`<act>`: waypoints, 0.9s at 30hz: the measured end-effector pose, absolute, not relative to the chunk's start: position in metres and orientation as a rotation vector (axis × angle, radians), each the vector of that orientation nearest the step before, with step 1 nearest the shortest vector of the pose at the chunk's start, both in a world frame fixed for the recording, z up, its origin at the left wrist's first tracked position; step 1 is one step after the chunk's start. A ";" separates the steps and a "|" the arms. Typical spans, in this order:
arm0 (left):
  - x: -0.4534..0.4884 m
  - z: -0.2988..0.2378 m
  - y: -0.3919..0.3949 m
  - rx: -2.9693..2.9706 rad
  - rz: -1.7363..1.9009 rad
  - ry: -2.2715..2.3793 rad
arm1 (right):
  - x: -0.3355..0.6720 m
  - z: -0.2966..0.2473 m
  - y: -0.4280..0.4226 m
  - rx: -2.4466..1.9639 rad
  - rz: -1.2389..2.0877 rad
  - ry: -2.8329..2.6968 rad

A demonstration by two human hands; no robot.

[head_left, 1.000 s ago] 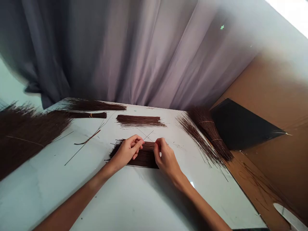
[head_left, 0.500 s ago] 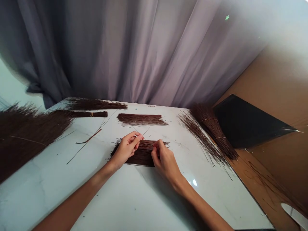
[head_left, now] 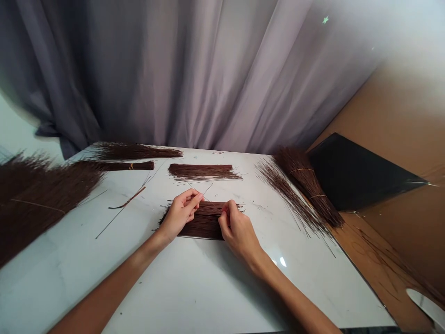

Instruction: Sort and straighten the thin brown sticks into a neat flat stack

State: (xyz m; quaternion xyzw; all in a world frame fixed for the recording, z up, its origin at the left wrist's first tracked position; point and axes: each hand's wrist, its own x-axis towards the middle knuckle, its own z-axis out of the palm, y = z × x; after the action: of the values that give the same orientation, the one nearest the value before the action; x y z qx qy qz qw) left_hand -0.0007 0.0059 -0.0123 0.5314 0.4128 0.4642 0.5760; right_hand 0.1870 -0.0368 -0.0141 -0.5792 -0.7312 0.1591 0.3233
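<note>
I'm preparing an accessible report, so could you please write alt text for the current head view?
A person's left hand and right hand are at a flat stack of dark brown sticks on a white table. A similar stack lies beyond, with more bundles to either side, before a grey curtain.

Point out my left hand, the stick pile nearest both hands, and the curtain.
Left hand (head_left: pixel 178 215): head view, on the back of the hand.
Stick pile (head_left: pixel 205 225): head view, on its middle, between the hands.
Curtain (head_left: pixel 208 79): head view, on its central folds.
</note>
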 end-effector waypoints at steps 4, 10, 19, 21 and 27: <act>-0.001 -0.010 0.005 1.257 1.085 0.956 | 0.187 -0.014 -0.038 -1.497 0.420 -1.952; 0.000 -0.011 0.005 1.261 1.081 0.972 | 0.186 -0.015 -0.040 -1.445 0.408 -1.984; 0.000 -0.016 0.007 1.271 1.071 0.982 | 0.185 -0.013 -0.041 -1.419 0.416 -1.981; 0.000 -0.014 0.006 1.253 1.054 1.002 | 0.185 -0.013 -0.041 -1.413 0.406 -1.984; -0.001 -0.010 0.003 1.258 1.038 1.042 | 0.184 -0.012 -0.040 -1.413 0.423 -1.983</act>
State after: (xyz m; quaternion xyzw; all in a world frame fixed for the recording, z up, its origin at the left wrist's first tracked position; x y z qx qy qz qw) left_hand -0.0006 0.0028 -0.0101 0.5355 0.4432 0.4416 0.5673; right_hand 0.1844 -0.0397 -0.0121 -0.5400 -0.7578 0.1617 0.3286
